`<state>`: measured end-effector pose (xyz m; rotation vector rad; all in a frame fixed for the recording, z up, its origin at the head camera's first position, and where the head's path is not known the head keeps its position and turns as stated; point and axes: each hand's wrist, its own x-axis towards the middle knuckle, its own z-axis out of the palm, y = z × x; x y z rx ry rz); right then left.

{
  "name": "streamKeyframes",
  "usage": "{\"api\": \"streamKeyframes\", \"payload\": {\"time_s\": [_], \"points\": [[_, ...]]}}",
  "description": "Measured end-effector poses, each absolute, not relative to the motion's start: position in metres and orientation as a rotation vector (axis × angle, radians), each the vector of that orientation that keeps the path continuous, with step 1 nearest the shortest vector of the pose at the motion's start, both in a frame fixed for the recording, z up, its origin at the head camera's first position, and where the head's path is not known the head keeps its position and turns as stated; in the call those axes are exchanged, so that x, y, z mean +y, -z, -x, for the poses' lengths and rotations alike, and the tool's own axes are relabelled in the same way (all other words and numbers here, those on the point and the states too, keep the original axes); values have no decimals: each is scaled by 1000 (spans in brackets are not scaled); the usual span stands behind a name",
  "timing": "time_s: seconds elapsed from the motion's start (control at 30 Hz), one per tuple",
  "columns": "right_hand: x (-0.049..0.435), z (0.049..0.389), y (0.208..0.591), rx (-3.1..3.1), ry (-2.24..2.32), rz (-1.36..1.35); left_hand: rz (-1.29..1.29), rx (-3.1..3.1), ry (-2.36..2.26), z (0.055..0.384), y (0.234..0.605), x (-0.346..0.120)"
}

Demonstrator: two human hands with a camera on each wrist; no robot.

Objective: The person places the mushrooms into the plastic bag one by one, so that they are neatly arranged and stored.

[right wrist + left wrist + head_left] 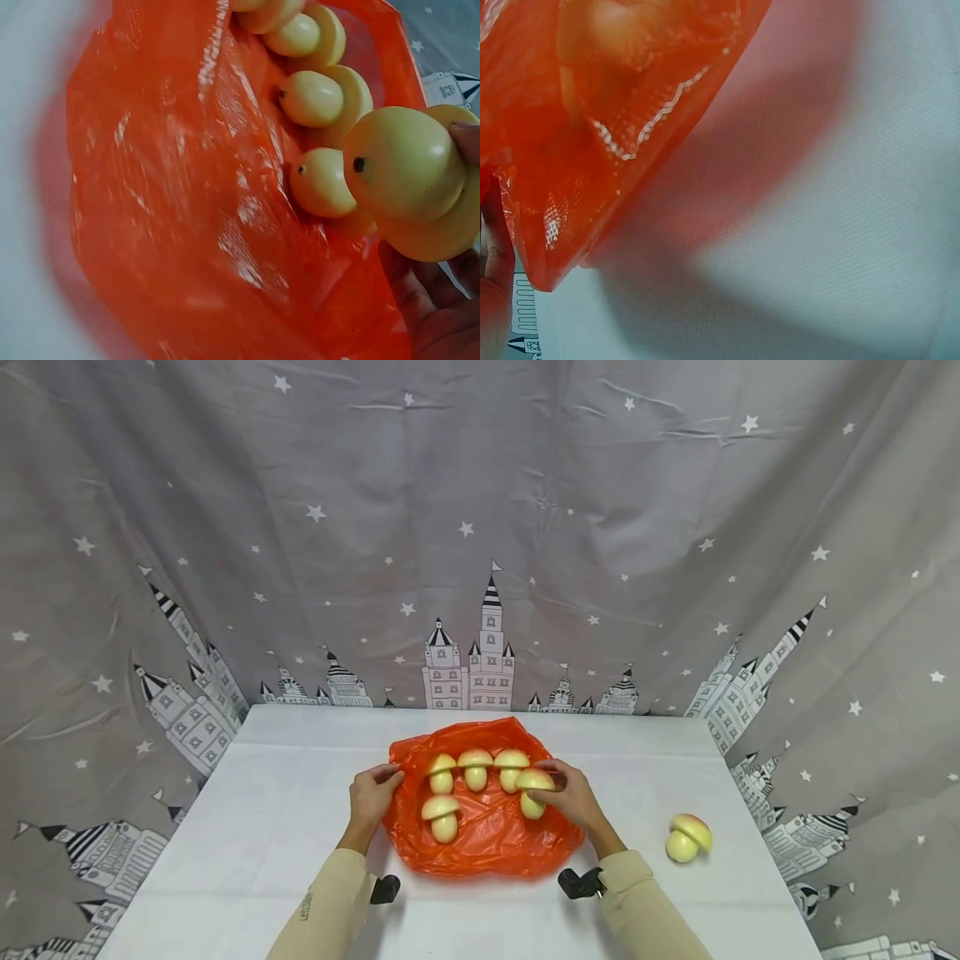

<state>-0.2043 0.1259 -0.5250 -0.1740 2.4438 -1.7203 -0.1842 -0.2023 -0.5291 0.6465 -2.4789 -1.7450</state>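
A red plastic bag (487,843) lies spread open on the white table, with several toy mushrooms (444,827) in it, pale yellow with pinkish caps. At the bag's left edge, my left hand (367,797) pinches the plastic; only part of its fingers (493,255) shows in the left wrist view. My right hand (573,797) grips another mushroom (405,165) by its cap, over the right side of the bag. That mushroom's rounded stem with a dark spot faces the right wrist camera and partly covers one behind it.
One more mushroom (688,839) lies on the white table (300,785), to the right of the bag and beyond my right forearm. A grey curtain (480,527) printed with stars and castles hangs behind the table and along both sides.
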Motion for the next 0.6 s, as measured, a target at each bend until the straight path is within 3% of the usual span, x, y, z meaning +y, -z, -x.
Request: {"api": "streamKeyframes", "payload": {"time_s": [0.6], "points": [[88,207,534,2389,1639,328,-644,-2485,1744,182,532,-206]]}}
